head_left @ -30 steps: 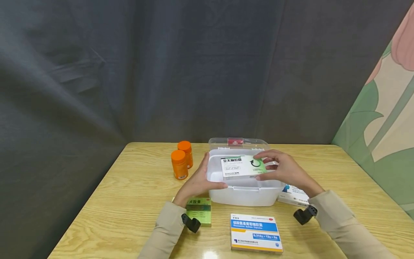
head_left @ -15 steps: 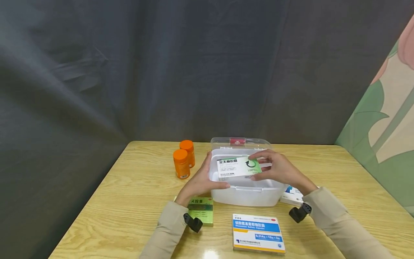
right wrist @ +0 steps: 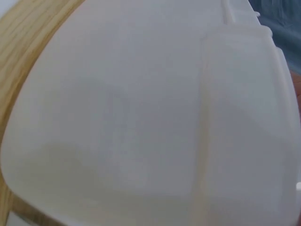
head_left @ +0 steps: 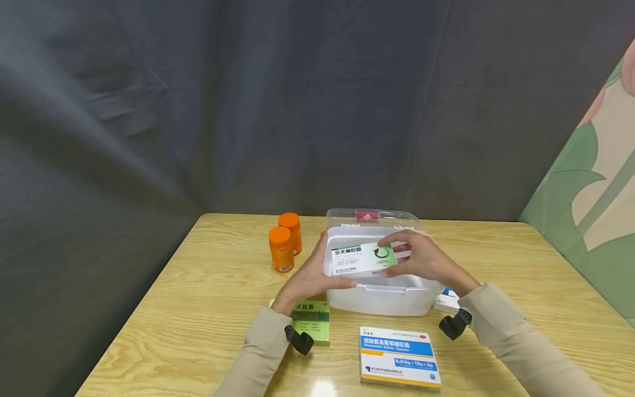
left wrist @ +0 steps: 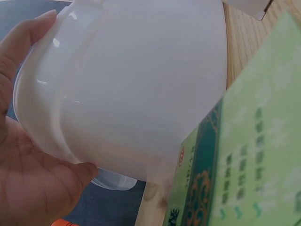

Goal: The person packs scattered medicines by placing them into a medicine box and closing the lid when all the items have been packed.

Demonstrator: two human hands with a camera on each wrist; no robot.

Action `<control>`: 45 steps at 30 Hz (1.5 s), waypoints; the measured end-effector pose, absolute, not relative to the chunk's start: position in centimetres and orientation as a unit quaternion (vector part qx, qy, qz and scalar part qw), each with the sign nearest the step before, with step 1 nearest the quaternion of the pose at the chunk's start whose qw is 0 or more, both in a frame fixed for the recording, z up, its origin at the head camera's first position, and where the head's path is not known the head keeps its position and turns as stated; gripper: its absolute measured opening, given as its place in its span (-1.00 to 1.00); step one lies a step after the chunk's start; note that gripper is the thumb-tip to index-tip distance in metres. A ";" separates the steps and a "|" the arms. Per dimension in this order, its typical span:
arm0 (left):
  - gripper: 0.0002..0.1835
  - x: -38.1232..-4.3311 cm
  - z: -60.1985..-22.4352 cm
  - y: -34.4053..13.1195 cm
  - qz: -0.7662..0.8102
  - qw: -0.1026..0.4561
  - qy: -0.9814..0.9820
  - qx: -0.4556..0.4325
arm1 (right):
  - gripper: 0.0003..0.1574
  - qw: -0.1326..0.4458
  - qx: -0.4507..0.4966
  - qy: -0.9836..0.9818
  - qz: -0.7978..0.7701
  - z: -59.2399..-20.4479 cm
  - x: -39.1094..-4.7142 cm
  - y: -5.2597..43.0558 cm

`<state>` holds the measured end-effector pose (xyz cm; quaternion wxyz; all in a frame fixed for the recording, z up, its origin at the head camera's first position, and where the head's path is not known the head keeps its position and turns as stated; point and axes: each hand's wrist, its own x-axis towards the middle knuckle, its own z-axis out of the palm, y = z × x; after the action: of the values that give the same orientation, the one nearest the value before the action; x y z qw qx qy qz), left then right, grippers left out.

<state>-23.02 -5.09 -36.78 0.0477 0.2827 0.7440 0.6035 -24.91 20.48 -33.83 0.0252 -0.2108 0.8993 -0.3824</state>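
My right hand point(head_left: 419, 258) pinches the right end of a white and green medicine box point(head_left: 354, 260) between thumb and fingers. The carton is tilted over the opening of a translucent white first-aid box point(head_left: 379, 302), its printed face toward me. My left hand point(head_left: 312, 278) grips the first-aid box at its front left corner, thumb along the front rim and fingers on the left side. The left wrist view shows this hand point(left wrist: 33, 155) cupped round the rim. In the right wrist view the box's outer wall point(right wrist: 117, 117) fills most of the picture, hiding nearly all of the right hand.
The clear lid point(head_left: 342, 216) stands raised behind. Two orange bottles, one in front point(head_left: 281, 251) and one behind point(head_left: 292, 231), stand left. A green carton point(head_left: 317, 328) lies by the left wrist, a blue and white carton point(head_left: 399, 358) in front, a white carton point(head_left: 447, 301) to the right.
My right hand has moved left with the medicine box, which is now slightly more tilted over the first-aid box. The left hand keeps its place, and the whole view has shifted a little.
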 end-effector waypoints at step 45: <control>0.29 -23.7 -38.3 -5.1 0.600 0.056 0.761 0.239 | -0.37 0.125 -0.199 0.931 -0.278 -35.4 -25.3 18.0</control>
<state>-23.66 -5.09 -38.32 0.0559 0.2386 0.7613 0.6004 -25.27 18.01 -35.35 0.1249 -0.1988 0.9315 -0.2779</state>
